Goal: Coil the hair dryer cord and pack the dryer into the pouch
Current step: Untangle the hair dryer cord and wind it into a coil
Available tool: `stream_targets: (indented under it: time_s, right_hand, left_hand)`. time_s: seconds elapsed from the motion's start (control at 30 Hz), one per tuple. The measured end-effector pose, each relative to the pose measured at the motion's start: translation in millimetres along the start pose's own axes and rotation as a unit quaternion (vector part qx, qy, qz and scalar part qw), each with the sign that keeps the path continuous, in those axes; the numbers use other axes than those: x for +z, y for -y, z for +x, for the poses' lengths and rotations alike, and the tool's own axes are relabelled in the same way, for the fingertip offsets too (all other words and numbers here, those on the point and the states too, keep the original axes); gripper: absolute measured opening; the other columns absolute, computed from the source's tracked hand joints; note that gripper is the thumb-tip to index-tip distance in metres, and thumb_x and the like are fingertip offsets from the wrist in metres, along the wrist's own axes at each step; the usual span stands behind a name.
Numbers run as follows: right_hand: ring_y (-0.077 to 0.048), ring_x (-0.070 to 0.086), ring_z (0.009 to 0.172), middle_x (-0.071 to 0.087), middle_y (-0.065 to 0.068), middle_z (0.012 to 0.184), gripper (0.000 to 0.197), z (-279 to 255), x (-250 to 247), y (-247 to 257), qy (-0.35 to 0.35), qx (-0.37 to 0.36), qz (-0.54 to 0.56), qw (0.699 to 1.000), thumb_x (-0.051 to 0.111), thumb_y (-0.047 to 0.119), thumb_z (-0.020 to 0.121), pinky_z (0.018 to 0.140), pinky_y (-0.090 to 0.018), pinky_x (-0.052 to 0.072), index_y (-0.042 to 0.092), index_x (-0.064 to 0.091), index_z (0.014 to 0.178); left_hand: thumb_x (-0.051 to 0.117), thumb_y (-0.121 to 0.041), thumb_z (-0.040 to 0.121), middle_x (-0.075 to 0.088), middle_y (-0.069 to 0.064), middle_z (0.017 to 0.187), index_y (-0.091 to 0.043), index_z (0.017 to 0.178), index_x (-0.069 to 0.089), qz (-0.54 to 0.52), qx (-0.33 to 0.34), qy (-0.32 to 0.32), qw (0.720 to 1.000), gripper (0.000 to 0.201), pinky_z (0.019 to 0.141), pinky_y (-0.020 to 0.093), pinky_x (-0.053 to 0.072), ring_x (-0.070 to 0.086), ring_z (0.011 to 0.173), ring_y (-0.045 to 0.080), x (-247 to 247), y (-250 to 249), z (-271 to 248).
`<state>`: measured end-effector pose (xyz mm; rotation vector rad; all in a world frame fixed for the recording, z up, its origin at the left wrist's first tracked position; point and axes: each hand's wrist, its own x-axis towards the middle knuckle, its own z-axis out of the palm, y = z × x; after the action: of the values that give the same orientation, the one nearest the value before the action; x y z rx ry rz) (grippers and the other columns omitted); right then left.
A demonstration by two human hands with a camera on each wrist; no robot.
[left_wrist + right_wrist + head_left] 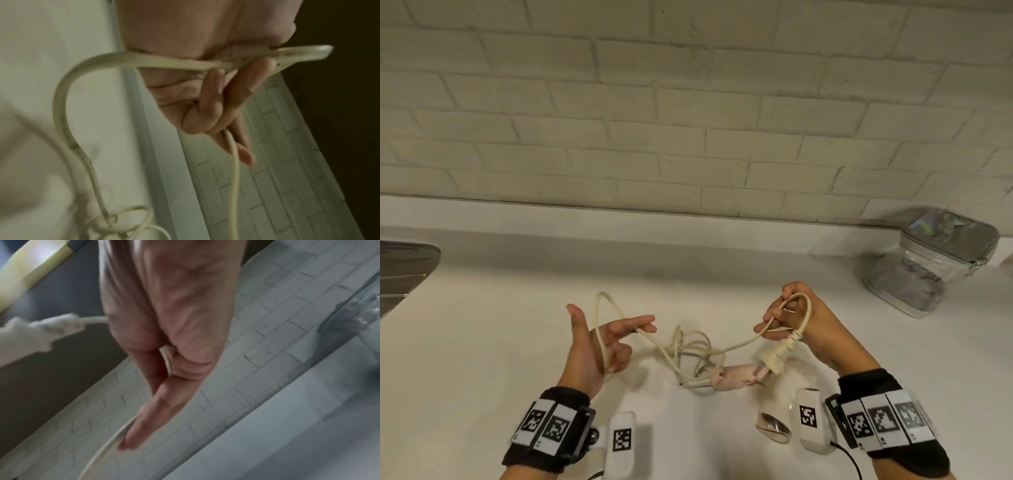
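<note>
A: Head view, left to right: what's going on?

B: Far left, a dark metallic edge (409,263) sits on the table (500,308); I can't tell what it is. Next, the left hand (599,346), palm up, with the cream cord (606,308) looped over it. Two fingers (637,323) pinch the strand; the thumb stands free.

A: And the middle?

B: A loose tangle of cord lies on the table, running into the pink hair dryer (732,377), which lies on its side near the front edge. Its nozzle end pokes out by the right wrist.

A: The right hand?

B: The right hand (801,322) is raised, fingers curled round a small loop near the plug (774,359), which dangles just above the dryer.

A: The pouch?

B: The clear, silver-trimmed pouch (935,263) sits far right by the wall, well apart from the dryer, and seems zipped.

A: So how far along?

B: Early, I'd say. One or two loops are started and most of the cord is uncoiled. Opening the pouch and packing the dryer remain.

A: Any writing?

B: No brand or text is readable; only black-and-white square markers on both wristbands (551,425).
</note>
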<state>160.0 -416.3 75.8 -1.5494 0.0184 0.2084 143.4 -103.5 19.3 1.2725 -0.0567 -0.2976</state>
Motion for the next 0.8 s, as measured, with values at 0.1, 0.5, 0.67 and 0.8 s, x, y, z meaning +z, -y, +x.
stream_targets:
  time_s: [0.1, 0.5, 0.67, 0.8]
  right_hand:
    - [-0.037, 0.071, 0.07, 0.061, -0.019, 0.074, 0.024, 0.7, 4.2, -10.4, -0.044, -0.032, 0.037, 0.998, 0.044, -0.01, 0.09, 0.056, -0.033, 0.059, 0.013, 0.038, 0.087]
    - [-0.027, 0.057, 0.061, 0.059, -0.004, 0.07, 0.034, 26.0, 58.5, -23.2, -0.142, -0.12, -0.237, 0.954, 0.038, -0.006, 0.079, 0.052, -0.031, 0.047, 0.026, 0.046, 0.075]
    - [-0.008, 0.056, 0.068, 0.06, 0.006, 0.075, 0.027, 22.8, 77.0, -16.4, 0.032, -0.113, -0.386, 0.915, 0.055, 0.0, 0.077, 0.061, -0.023, 0.04, 0.026, 0.055, 0.07]
    - [-0.005, 0.059, 0.075, 0.064, 0.019, 0.069, 0.049, 4.5, 78.8, -19.2, 0.179, -0.077, -0.309, 0.931, 0.042, -0.01, 0.079, 0.075, -0.019, 0.044, 0.033, 0.062, 0.068]
  left_hand:
    - [0.028, -0.093, 0.054, 0.073, 0.022, 0.078, 0.022, 0.073, 0.063, 0.088, -0.02, 0.053, 0.995, 0.121, 0.044, 0.019, 0.036, 0.054, 0.041, 0.014, 6.9, -15.3, -9.7]
    - [0.079, -0.046, 0.06, 0.072, 0.0, 0.108, -0.02, 0.1, 0.072, 0.208, 0.012, 0.183, 0.961, 0.049, 0.09, 0.025, 0.05, 0.066, 0.104, 0.021, 87.6, -32.5, -29.6]
    - [0.076, -0.012, 0.07, 0.069, -0.006, 0.115, -0.025, 0.115, 0.062, 0.14, 0.042, 0.139, 0.979, 0.048, 0.083, 0.026, 0.054, 0.067, 0.101, 0.02, 95.2, -38.5, -17.1]
    - [0.087, -0.037, 0.048, 0.067, -0.003, 0.12, -0.018, 0.125, 0.053, 0.04, 0.078, 0.024, 0.996, 0.086, 0.084, 0.036, 0.056, 0.068, 0.096, 0.028, 72.6, -46.4, 1.7]
